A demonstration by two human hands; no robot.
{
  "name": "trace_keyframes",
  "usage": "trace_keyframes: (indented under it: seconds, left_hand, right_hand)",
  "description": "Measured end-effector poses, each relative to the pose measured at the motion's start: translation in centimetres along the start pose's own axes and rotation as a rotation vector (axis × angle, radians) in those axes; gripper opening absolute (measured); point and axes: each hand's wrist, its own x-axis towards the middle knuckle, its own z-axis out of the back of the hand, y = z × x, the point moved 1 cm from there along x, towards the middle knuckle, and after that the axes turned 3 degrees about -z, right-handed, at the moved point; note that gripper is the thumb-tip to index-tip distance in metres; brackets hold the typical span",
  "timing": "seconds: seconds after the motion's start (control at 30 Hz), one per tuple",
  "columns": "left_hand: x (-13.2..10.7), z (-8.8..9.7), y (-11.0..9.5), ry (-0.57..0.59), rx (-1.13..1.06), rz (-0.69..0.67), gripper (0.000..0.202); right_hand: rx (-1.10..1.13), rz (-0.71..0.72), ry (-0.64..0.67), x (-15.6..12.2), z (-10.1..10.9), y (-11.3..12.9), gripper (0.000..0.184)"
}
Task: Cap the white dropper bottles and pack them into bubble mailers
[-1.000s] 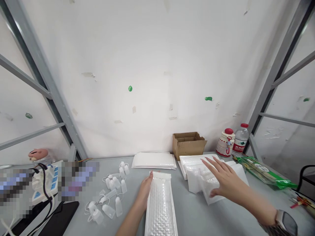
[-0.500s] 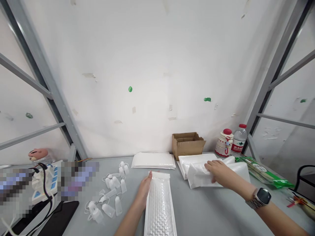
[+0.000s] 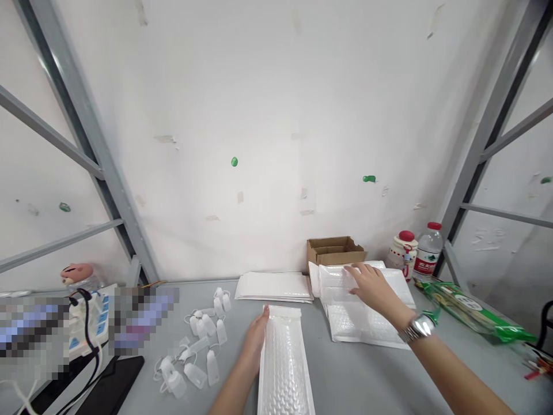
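The left hand (image 3: 256,339) lies low near the middle, fingers straight and pressed together, pointing away from the body. Its forearm comes in from the bottom edge. The right hand (image 3: 375,287) reaches farther forward, palm down, fingers flat and slightly spread, gripping nothing. Its forearm stretches in from the lower right, wrist straight.

Bubble mailer (image 3: 284,363): white, dimpled bubble texture. Table (image 3: 367,380): plain grey; cardboard box (image 3: 334,252): brown. Water bottle (image 3: 427,252): clear, red cap; snack packet (image 3: 473,308): green.
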Motion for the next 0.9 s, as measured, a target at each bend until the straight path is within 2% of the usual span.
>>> trace_keyframes:
  seconds: [0.07, 0.13, 0.23, 0.3, 0.47, 0.63, 0.7, 0.8, 0.9]
  left_hand:
    - [-0.2, -0.2, 0.0, 0.014, 0.011, -0.001, 0.052]
    - [-0.5, -0.5, -0.2, 0.035, 0.018, 0.001, 0.053]
    - [-0.8, -0.9, -0.5, 0.041, 0.02, 0.001, 0.051]
    - [-0.8, -0.9, -0.7, 0.028, 0.024, 0.003, 0.05]
    - [-0.6, -0.4, -0.7, 0.009, 0.034, -0.01, 0.052]
    - [-0.5, -0.5, -0.6, 0.006, 0.018, -0.009, 0.051]
    - [-0.6, -0.6, -0.6, 0.019, 0.009, 0.001, 0.05]
    - [-0.6, -0.6, -0.6, 0.037, 0.003, -0.005, 0.051]
    - [-0.5, -0.5, -0.6, 0.024, 0.013, -0.009, 0.052]
  right_hand:
    - [-0.014, -0.068, -0.07, -2.3, -0.9, -0.1, 0.039]
    - [-0.012, -0.179, -0.085, -4.2, -2.2, 0.2, 0.041]
    - [-0.013, -0.31, -0.055, -6.1, -4.4, 0.9, 0.055]
    - [-0.01, -0.337, -0.027, -6.7, -5.6, 1.5, 0.063]
    - [0.081, -0.299, 0.115, -7.2, -6.6, 1.0, 0.068]
    - [0.211, -0.143, 0.242, -8.0, -5.8, -1.3, 0.079]
    - [0.251, -0.088, 0.28, -8.4, -5.3, -1.7, 0.077]
    - [0.203, -0.078, 0.299, -8.8, -4.6, -1.1, 0.075]
    - [0.049, -0.068, 0.203, -8.8, -4.7, 0.6, 0.073]
